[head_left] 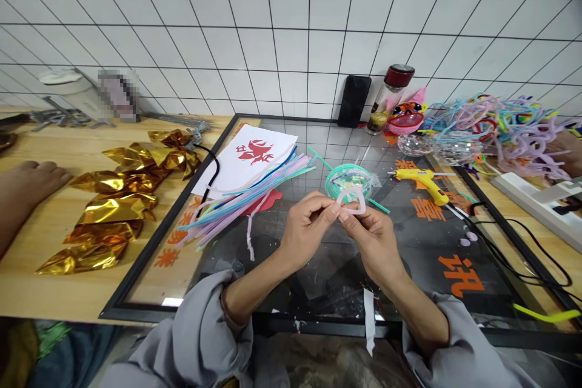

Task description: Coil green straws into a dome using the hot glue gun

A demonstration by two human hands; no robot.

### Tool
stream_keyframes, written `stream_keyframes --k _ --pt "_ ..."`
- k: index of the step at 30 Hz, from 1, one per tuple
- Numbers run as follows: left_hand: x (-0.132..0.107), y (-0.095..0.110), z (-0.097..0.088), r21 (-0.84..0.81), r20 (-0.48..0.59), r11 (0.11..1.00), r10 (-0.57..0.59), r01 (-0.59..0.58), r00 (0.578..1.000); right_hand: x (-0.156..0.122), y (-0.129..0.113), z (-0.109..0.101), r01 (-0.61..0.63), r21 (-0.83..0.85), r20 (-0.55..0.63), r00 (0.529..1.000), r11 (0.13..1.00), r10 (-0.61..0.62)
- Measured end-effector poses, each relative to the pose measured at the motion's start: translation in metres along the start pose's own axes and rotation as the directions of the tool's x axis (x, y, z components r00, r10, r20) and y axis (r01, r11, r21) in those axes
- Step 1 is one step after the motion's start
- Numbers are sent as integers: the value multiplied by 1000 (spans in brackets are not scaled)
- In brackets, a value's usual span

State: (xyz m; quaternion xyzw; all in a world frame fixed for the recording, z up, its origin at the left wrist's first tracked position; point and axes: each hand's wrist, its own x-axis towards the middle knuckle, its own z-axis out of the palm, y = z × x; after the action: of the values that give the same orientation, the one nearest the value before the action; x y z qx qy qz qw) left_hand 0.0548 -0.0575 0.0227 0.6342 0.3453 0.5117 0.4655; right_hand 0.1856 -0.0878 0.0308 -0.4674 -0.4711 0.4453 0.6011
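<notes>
Both of my hands meet over the middle of the glass-topped frame. My left hand pinches one end of a pale pink pipe cleaner, which is bent into a small rounded loop. Close against it, my right hand grips the loop's lower side between thumb and fingers. Just behind the loop lies a clear round piece wound with green pipe cleaner, partly hidden by my hands. To the left rests a bundle of pastel pipe cleaners, overlapping white paper with a red print.
A yellow glue gun lies right, its black cord trailing. Behind it is a heap of coloured pipe cleaners. A phone and a bottle stand by the wall. Gold foil pieces lie left, beside another person's hand.
</notes>
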Motion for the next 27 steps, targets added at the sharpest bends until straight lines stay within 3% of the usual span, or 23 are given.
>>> stream_keyframes --k 6,10,19,27 --pt "2 -1 -2 113 -42 994 2 3 999 -1 4 -4 -50 -124 6 999 991 51" --pt "2 0 -4 170 -20 985 8 -4 1000 -1 4 -7 -1 -251 11 1000 968 4" --pt "1 -1 -3 146 26 987 -71 67 997 4 5 -16 86 -102 -183 978 991 -104" --pt "1 -5 -2 131 134 988 -99 82 986 6 5 -17 107 -79 -212 970 991 -121"
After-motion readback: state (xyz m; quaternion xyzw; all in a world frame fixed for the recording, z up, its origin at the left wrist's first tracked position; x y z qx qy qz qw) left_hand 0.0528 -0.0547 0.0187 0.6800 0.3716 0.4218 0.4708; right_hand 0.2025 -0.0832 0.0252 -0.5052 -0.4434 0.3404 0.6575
